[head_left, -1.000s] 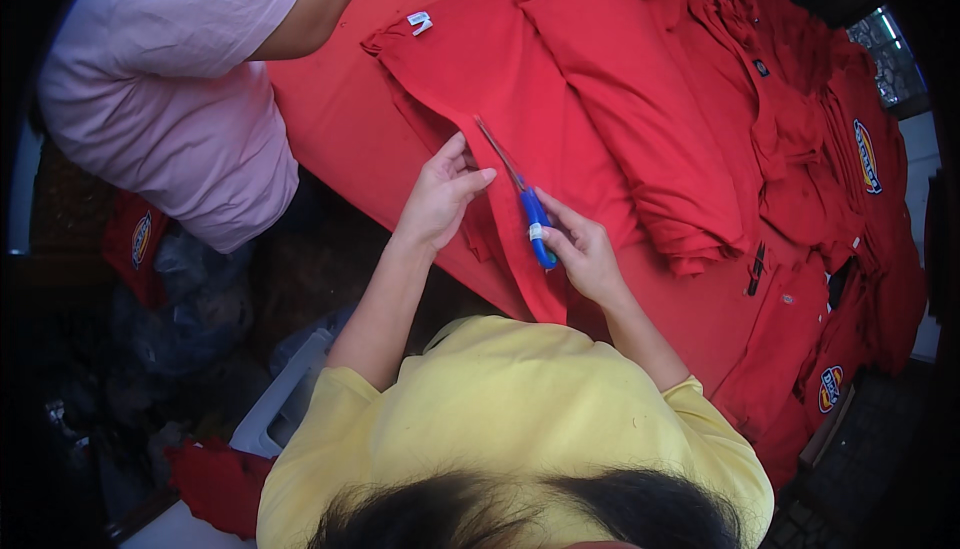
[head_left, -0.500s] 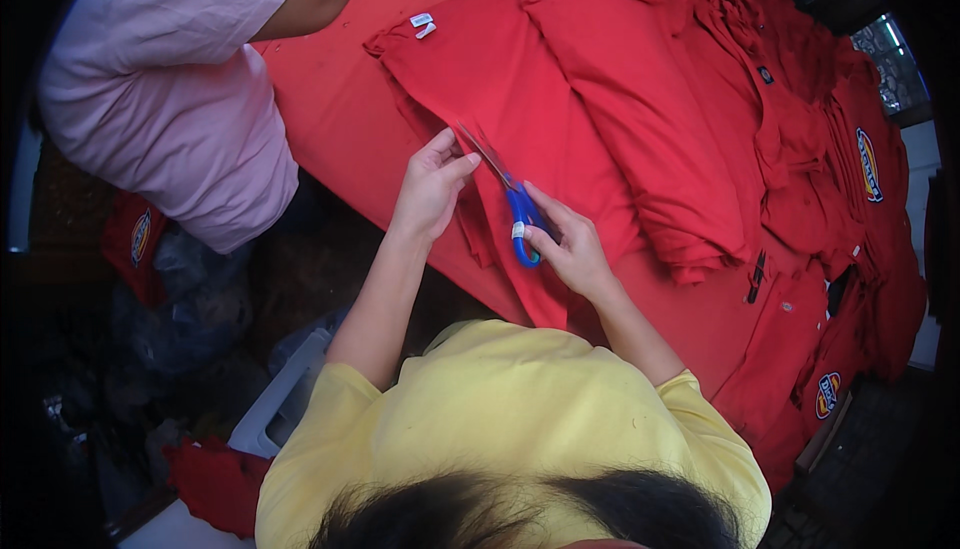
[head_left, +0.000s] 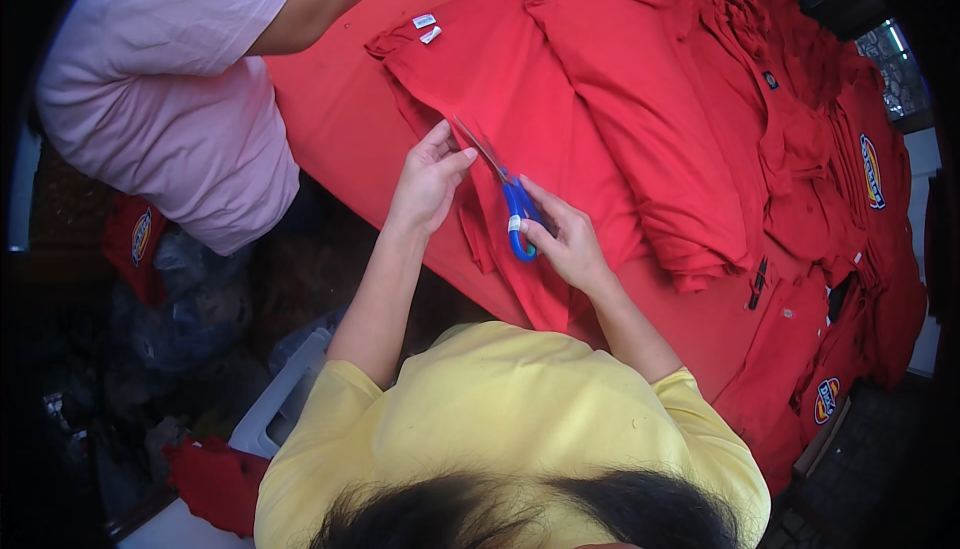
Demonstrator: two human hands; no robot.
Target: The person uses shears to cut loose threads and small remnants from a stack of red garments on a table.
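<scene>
My right hand (head_left: 567,237) is closed around the blue handles of a pair of scissors (head_left: 520,211). Their metal blades slant up and left, slightly apart, over a red garment (head_left: 490,69) spread on the table. Beside the blades, my left hand (head_left: 428,179) has its fingers bent and its thumb pressed toward them at the garment's near-left edge, pinching the cloth there. The fingers hide the exact spot of the pinch. Two small white labels (head_left: 426,27) show at the garment's far corner.
Folded red garments (head_left: 640,129) pile up to the right, some with a colourful emblem. A black slim tool (head_left: 758,282) lies among them. At the far left is a person in a pink shirt (head_left: 180,99), arm over the red-covered table (head_left: 335,139). Below left stands a pale plastic bin (head_left: 262,414).
The scissors and my right hand have shifted very slightly up and left. My left hand has risen a touch. The other person's forearm has lowered somewhat.
</scene>
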